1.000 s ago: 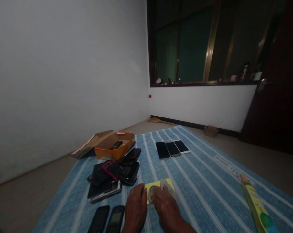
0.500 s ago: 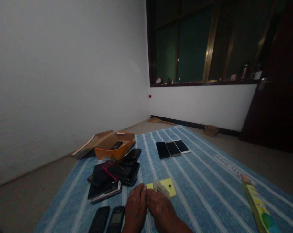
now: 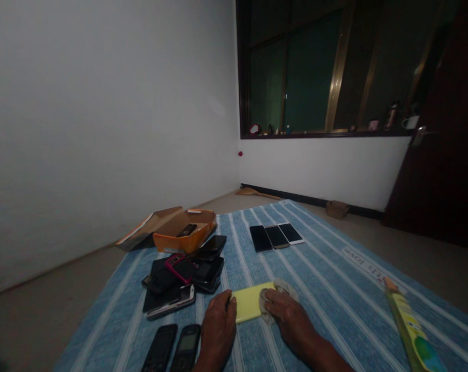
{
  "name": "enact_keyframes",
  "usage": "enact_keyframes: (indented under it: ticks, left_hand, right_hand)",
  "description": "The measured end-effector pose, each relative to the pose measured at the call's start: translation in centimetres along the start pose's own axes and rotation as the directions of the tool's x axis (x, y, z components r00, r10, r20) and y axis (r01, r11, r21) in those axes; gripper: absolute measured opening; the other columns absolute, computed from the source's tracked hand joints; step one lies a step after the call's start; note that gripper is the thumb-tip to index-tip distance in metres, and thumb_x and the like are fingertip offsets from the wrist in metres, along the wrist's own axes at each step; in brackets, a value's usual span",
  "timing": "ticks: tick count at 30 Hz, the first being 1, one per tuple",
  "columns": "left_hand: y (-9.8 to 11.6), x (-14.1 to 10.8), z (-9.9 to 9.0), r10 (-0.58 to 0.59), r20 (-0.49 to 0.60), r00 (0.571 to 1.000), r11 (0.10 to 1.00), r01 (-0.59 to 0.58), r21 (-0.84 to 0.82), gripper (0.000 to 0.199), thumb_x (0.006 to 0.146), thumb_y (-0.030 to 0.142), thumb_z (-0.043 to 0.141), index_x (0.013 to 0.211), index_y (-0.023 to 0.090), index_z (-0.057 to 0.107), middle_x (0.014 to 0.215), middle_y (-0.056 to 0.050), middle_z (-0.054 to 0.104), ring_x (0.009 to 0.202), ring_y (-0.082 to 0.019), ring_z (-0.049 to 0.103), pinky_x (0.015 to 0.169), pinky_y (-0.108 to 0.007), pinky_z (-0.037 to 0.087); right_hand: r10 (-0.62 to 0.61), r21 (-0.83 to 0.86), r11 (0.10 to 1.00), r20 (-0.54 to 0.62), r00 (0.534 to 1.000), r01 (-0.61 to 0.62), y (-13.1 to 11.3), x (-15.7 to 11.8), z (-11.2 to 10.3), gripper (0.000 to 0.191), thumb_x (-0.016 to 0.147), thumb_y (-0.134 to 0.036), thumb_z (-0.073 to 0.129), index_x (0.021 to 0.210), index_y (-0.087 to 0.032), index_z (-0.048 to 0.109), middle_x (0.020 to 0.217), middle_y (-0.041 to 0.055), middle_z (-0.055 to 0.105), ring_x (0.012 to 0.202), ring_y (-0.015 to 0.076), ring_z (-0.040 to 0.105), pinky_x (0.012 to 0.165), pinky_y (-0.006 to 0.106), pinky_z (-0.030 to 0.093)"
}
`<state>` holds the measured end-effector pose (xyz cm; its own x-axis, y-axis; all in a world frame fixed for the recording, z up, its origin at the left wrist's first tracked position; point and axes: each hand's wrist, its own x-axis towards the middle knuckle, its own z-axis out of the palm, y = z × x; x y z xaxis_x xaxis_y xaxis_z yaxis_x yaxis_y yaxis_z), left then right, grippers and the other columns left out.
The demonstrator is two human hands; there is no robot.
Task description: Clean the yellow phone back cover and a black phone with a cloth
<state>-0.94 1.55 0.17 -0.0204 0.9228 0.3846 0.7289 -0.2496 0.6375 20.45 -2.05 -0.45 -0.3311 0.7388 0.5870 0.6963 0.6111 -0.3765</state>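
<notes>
Squarely in front of me, the yellow slab [image 3: 249, 302] lies flat on the striped cover [image 3: 315, 289], between my hands. Its long axis runs mostly sideways, the right end a little farther from me. My left hand [image 3: 217, 323] is at its left end, fingers close together and holding that edge; how far they reach underneath, I cannot tell. My right hand [image 3: 294, 315] is at the other end, fingers bunched on a grey rag [image 3: 286, 289] that overlaps the slab. Neither hand is clearly nearer; each has its own end.

The slab looks smooth, matte and round-cornered; the rag is limp and crumpled. Left of my left hand are two dark keypad phones [image 3: 186, 343], and beyond them a loose pile of phones [image 3: 164, 294], hard and mostly dark, beside an open orange cardboard box [image 3: 172, 244]. Three thin flat phones [image 3: 260, 238] lie side by side farther out.
</notes>
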Motion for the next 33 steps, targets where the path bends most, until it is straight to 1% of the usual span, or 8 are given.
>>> enact_keyframes:
  ticks: [3, 7, 12, 18, 21, 26, 29, 33]
  left_hand:
    - [0.0, 0.0, 0.1, 0.011, -0.017, 1.0, 1.0, -0.011, 0.01, 0.045, 0.083, 0.042, 0.04, 0.102, 0.014, 0.07, 0.104, -0.014, 0.073, 0.101, -0.028, 0.067, 0.094, -0.046, 0.052]
    - [0.1, 0.0, 0.2, 0.0, -0.034, 0.999, 1.0, 0.0, 0.008, 0.047, 0.083, 0.044, 0.039, 0.103, 0.014, 0.069, 0.103, -0.015, 0.073, 0.1, -0.029, 0.067, 0.092, -0.047, 0.053]
    - [0.2, 0.1, 0.2, -0.004, -0.02, 1.0, 1.0, 0.004, -0.007, 0.046, 0.083, 0.044, 0.04, 0.101, 0.014, 0.069, 0.102, -0.015, 0.073, 0.1, -0.029, 0.067, 0.094, -0.048, 0.052]
    - [0.1, 0.1, 0.1, -0.014, -0.008, 1.0, 0.999, 0.014, -0.039, 0.049, 0.083, 0.047, 0.041, 0.102, 0.012, 0.069, 0.104, -0.016, 0.072, 0.102, -0.03, 0.067, 0.097, -0.049, 0.051]
    - [-0.1, 0.2, 0.2, -0.022, -0.009, 1.0, 0.999, 0.022, -0.05, 0.048, 0.083, 0.047, 0.041, 0.102, 0.013, 0.069, 0.105, -0.016, 0.072, 0.103, -0.029, 0.067, 0.098, -0.049, 0.05]
    - [-0.3, 0.1, 0.3, -0.036, -0.019, 0.999, 0.997, 0.034, -0.066, 0.047, 0.082, 0.049, 0.042, 0.1, 0.016, 0.069, 0.104, -0.014, 0.072, 0.103, -0.029, 0.066, 0.098, -0.048, 0.049]
    - [-0.1, 0.1, 0.2, -0.044, -0.014, 0.999, 0.997, 0.043, -0.069, 0.047, 0.083, 0.049, 0.04, 0.1, 0.016, 0.069, 0.104, -0.014, 0.072, 0.103, -0.029, 0.066, 0.096, -0.047, 0.05]
    - [0.3, 0.1, 0.1, -0.037, -0.019, 0.999, 0.998, 0.036, -0.059, 0.044, 0.083, 0.047, 0.041, 0.098, 0.017, 0.069, 0.102, -0.014, 0.072, 0.101, -0.028, 0.066, 0.094, -0.046, 0.05]
  right_hand:
    - [0.014, -0.005, 1.0, -0.033, 0.999, -0.014, -0.3, 0.0, 0.5, 0.031, 0.095, -0.009, 0.042, 0.106, -0.02, 0.069, 0.115, 0.0085, 0.069, 0.107, 0.0183, 0.063, 0.09, 0.034, 0.052]
    - [-0.023, -0.012, 1.0, -0.079, 0.997, 0.022, -1.5, 0.7, 1.2, 0.027, 0.095, -0.01, 0.044, 0.1, -0.019, 0.07, 0.107, 0.0079, 0.07, 0.099, 0.019, 0.065, 0.085, 0.033, 0.053]
    - [-0.06, -0.006, 0.998, -0.091, 0.994, 0.06, -3.3, 2.0, 3.4, 0.025, 0.094, -0.012, 0.045, 0.094, -0.021, 0.068, 0.09, 0.0046, 0.069, 0.085, 0.0183, 0.064, 0.076, 0.03, 0.052]
    - [-0.098, 0.033, 0.994, -0.118, 0.988, 0.103, -4.6, 3.0, 6.2, 0.03, 0.093, -0.01, 0.046, 0.115, -0.02, 0.064, 0.1, 0.0071, 0.069, 0.092, 0.0198, 0.063, 0.084, 0.033, 0.05]
    - [-0.103, 0.074, 0.991, -0.102, 0.989, 0.11, -4.9, 3.1, 6.2, 0.032, 0.092, -0.009, 0.048, 0.116, -0.02, 0.064, 0.1, 0.0069, 0.069, 0.093, 0.0199, 0.063, 0.084, 0.033, 0.05]
    - [-0.078, 0.206, 0.974, -0.085, 0.993, 0.094, -5.2, 3.0, 5.0, 0.031, 0.09, -0.008, 0.049, 0.112, -0.023, 0.065, 0.104, 0.005, 0.069, 0.099, 0.0182, 0.062, 0.088, 0.031, 0.048]
    - [-0.012, 0.283, 0.958, -0.099, 0.995, 0.04, -5.2, 3.0, 4.5, 0.03, 0.091, -0.007, 0.045, 0.108, -0.022, 0.065, 0.097, 0.0045, 0.068, 0.093, 0.0168, 0.062, 0.084, 0.028, 0.048]
    - [0.102, 0.301, 0.952, -0.156, 0.982, -0.051, -4.7, 2.9, 4.4, 0.031, 0.085, -0.002, 0.042, 0.094, -0.021, 0.065, 0.088, 0.0034, 0.066, 0.083, 0.0164, 0.061, 0.077, 0.026, 0.049]
